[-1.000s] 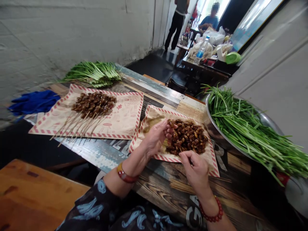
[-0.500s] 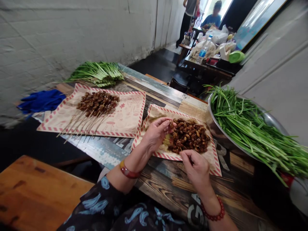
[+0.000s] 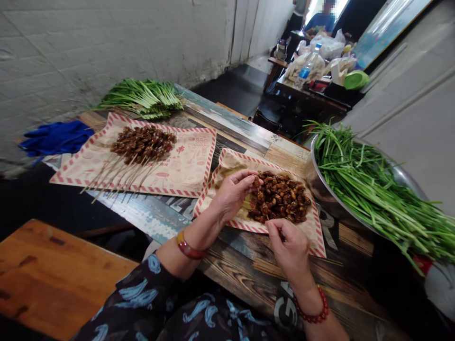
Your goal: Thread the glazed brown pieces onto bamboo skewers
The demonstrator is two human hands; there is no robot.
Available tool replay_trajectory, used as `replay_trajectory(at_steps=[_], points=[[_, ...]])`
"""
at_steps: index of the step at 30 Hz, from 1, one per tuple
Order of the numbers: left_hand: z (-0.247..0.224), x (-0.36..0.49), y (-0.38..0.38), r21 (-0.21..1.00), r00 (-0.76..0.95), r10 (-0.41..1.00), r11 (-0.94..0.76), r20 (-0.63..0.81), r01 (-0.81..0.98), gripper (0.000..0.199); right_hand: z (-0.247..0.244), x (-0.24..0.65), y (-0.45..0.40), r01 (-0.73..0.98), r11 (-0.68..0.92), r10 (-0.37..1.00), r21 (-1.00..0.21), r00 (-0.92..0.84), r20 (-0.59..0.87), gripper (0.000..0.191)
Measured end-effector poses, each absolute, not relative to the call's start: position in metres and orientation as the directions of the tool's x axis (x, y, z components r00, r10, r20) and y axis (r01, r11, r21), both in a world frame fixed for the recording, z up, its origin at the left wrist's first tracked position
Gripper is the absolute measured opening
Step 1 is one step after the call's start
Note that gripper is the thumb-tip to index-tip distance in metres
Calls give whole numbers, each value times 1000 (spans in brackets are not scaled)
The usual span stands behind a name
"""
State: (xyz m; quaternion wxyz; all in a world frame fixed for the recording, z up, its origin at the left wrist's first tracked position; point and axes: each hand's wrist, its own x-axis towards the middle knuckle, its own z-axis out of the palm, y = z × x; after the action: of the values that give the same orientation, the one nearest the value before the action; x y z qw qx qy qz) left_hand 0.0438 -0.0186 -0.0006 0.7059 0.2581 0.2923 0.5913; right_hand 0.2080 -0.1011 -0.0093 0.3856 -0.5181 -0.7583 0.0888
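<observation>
Wall and table: scuffed white wall [image 3: 124,42] across the upper left of the frame, patchwork-plank table [image 3: 142,219] slanting through the middle.
Brown heap: glossy pile of brown pieces [image 3: 280,199] right of centre, on a red-striped paper sheet [image 3: 320,248].
Left hand [image 3: 232,192]: thumb and fingertips pinching a single brown piece [image 3: 256,182] at the pile's left edge.
Right hand [image 3: 291,244]: thumb pressed to curled fingers just below the pile, nipping what looks like a thin stick [image 3: 267,219]. Only a sliver shows, so can't swear to the angle.
Threading tips: looks like one-at-a-time skewering to me. I'd hold the stick steady, go through the fat middle of each piece and keep fingertips off to the side of the point. They look slick, so pinch firmly but don't squash.
Skewered bunch [image 3: 144,144]: left of centre on the other sheet [image 3: 190,166], bare ends fanned lower left. Decent pattern to copy imo: snug at one end, plenty of handle.
Metal bowl [image 3: 313,168]: right side, heaped with long greens [image 3: 384,203]. I'd keep those off the sticky stuff.
</observation>
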Motion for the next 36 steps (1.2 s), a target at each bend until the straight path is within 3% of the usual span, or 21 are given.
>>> replay_trajectory(at_steps=[19,36], points=[[0,46,-21,737,130,989,134,-64,-662,26,-12,208,-101,700,410,886,-584,-155,436,25],[-4,48,-20,749,95,995,96,-44,-656,17,-15,200,-99,732,435,858,-524,-160,488,25]])
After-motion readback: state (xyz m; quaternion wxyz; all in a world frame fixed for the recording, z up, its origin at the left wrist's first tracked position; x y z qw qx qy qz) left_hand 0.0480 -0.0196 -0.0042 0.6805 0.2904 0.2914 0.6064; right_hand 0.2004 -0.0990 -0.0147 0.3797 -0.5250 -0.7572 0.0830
